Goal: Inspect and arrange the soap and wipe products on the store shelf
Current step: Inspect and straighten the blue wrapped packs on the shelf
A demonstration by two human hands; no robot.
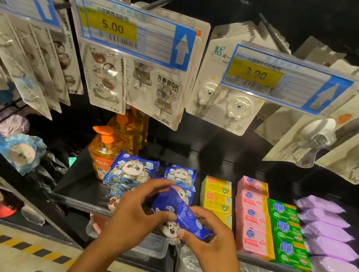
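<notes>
Blue printed film is what both hands are gripping: the panda wipe pack [181,212] is being held over the front edge of the shelf [78,178]. The left hand [133,218] is curling its fingers [162,184] over the pack's upper end, thumb pressing from below. The right hand [217,246] is pinching the lower end, where the panda face is showing.

The pack's long axis is running on a slant, from up and away at the left fingers to down and near at the right ones.

Just beyond the fingers two more panda packs are lying, a larger one [130,175] off the left hand and a smaller one [180,175] straight behind. Whether the held pack is touching the one under it is hard to say.

To the right of the right fingers, the yellow soap boxes [216,196] are sitting nearest. The slot behind appears to be the likely home, so the pack is probably needing a turn to square with its neighbours, the left hand leading.
</notes>
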